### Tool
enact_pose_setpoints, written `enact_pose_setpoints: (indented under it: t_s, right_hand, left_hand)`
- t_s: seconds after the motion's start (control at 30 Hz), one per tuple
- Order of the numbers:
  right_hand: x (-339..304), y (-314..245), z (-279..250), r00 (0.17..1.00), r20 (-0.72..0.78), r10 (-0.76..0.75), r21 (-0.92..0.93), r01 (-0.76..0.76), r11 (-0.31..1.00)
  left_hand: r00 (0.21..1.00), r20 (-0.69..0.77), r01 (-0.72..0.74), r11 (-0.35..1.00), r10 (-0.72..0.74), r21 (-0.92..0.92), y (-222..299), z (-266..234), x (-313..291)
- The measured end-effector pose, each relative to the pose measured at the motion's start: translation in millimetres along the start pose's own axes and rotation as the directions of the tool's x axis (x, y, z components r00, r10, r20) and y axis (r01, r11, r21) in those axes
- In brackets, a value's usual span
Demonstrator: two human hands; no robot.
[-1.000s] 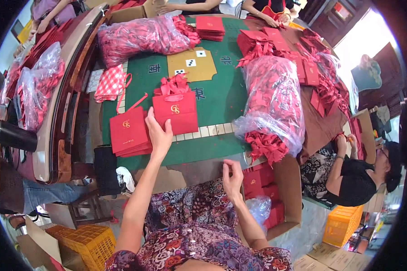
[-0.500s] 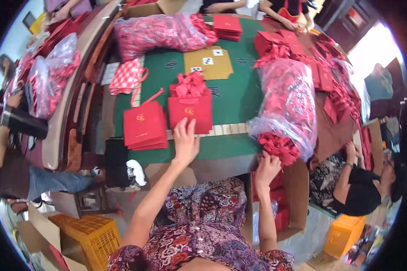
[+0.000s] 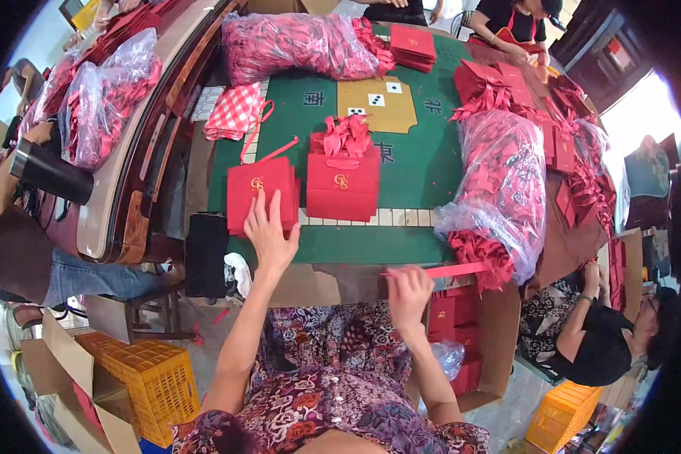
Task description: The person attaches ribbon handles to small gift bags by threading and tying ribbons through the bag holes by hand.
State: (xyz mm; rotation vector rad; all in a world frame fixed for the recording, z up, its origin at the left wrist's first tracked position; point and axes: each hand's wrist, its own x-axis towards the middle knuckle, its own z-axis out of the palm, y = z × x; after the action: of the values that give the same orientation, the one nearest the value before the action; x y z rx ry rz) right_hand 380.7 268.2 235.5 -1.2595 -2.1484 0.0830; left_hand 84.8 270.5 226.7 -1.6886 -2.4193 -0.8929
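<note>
My left hand (image 3: 269, 234) rests with its fingers stretched on the left stack of red paper bags (image 3: 259, 198), at the near left of the green table. Between the pinched fingers of my right hand (image 3: 409, 293) is the end of a red ribbon (image 3: 455, 269). That ribbon runs right to the bunch of ribbons at the mouth of a clear plastic bag (image 3: 503, 181). To the right of the left stack lies a second stack of red paper bags (image 3: 343, 185), with ribbon bows at its top.
Another plastic bag of ribbons (image 3: 299, 47) lies at the far side, beside more red bags (image 3: 412, 48). A checked red-and-white pouch (image 3: 233, 112) sits at left. An open carton (image 3: 498, 340) with red bags stands below the table edge. Co-workers sit around; yellow crates (image 3: 147, 386) are on the floor.
My left hand has moved left from the right stack to the left stack. My right hand has drawn a ribbon leftward out of the plastic bag. The view has shifted slightly.
</note>
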Motion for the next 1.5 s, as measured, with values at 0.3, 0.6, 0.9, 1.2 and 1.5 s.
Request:
enact_pose_setpoints:
  t_s: [0.3, 0.6, 0.9, 1.2, 1.5]
  right_hand:
    - [3.6, -7.6, 27.3, 0.972, 0.156, 0.176, 0.277, -0.214, 0.937]
    - [20.3, -4.5, 23.5, 0.943, 0.184, 0.276, 0.360, -0.326, 0.874]
    - [23.8, -7.1, 28.5, 0.924, 0.224, 0.311, 0.360, -0.375, 0.854]
    - [27.0, -7.3, 46.1, 0.948, 0.199, 0.249, 0.292, -0.300, 0.908]
    - [30.1, -15.3, 44.8, 0.864, 0.317, 0.391, 0.330, -0.486, 0.809]
  left_hand:
    - [0.977, 0.030, -0.211, 0.976, 0.213, -0.050, 30.4, -19.4, -49.7]
    - [0.889, 0.221, -0.362, 0.910, 0.402, -0.201, 77.9, 20.1, -141.1]
    - [0.933, 0.259, -0.178, 0.946, 0.249, -0.270, 74.0, 18.8, -60.5]
    - [0.913, 0.277, -0.215, 0.932, 0.298, -0.293, 73.8, 31.3, -40.5]
    - [0.930, 0.274, -0.131, 0.918, 0.245, -0.375, 87.6, 28.3, -45.6]
